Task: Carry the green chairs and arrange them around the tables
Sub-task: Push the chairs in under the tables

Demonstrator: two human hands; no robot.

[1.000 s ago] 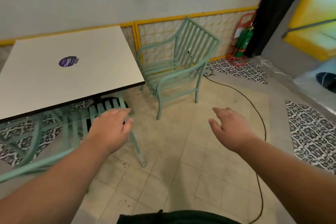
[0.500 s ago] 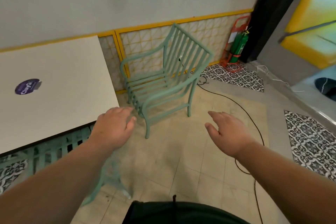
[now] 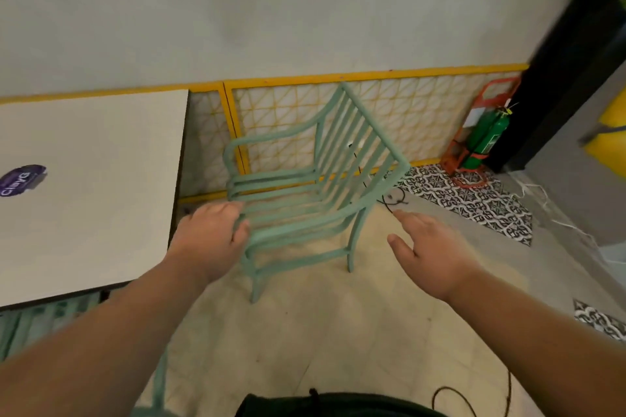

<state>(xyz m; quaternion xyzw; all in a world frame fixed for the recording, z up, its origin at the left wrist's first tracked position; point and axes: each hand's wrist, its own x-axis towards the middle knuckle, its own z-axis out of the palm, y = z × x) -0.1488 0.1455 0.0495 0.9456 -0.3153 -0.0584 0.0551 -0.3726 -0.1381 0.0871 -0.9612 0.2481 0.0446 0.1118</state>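
A mint-green metal armchair (image 3: pixel 305 200) with a slatted back stands on the tiled floor in the middle of the view, facing left toward the white square table (image 3: pixel 88 186). My left hand (image 3: pixel 211 240) reaches to the front end of the chair's near armrest, fingers spread and touching or just short of it. My right hand (image 3: pixel 426 254) hovers open to the right of the chair, apart from it, palm down. A second green chair (image 3: pixel 40 318) shows partly under the table at the lower left.
A yellow-framed lattice panel (image 3: pixel 399 118) lines the wall behind the chair. A green fire extinguisher in a red stand (image 3: pixel 481 142) sits at the right corner. A black cable (image 3: pixel 393 200) runs across the floor behind the chair. Patterned tiles (image 3: pixel 474 200) lie to the right.
I have moved closer to the chair, which now fills the centre. My left hand has reached forward to the near armrest; my right hand has stayed open beside the chair.
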